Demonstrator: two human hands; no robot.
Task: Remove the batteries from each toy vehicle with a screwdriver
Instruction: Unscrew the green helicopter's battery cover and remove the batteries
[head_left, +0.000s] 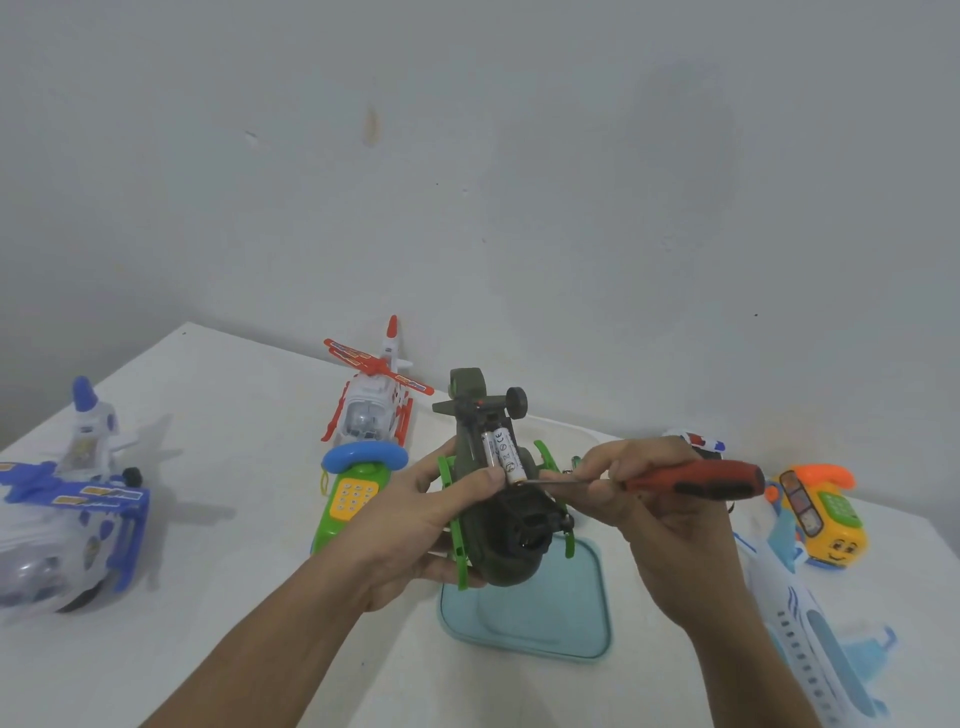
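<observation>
The task is in its middle part for this one toy. The dark green helicopter (511, 540) is turned belly up and the left hand (415, 514) grips it from the side, with the fingers curled round its body and the thumb near the battery bay. The cover of the bay is already off, because two white batteries (498, 449) lie there in the open, side by side. I cannot tell where the cover and its screw are. The right hand (660, 519) is clamped on the screwdriver (696, 480), which has a red and black handle, and the tip touches the near end of the batteries, as if to lever one out. So the unscrewing seems done here, but the batteries are not yet out.

Just under both hands a teal tray (524, 639) lies on the desk (234, 623). What it holds I cannot see, because the hands hide it.

Other toys wait around. Beyond the left hand stand a red and white helicopter (374, 405) and a green toy phone (353, 493). Far to the left of it is a blue and white plane (72, 509). To the right of the right hand are a yellow toy phone (821, 519) and a pale blue airplane (810, 629). Whether these have batteries inside, the picture does not show. Nothing stands between the hands and the bay.
</observation>
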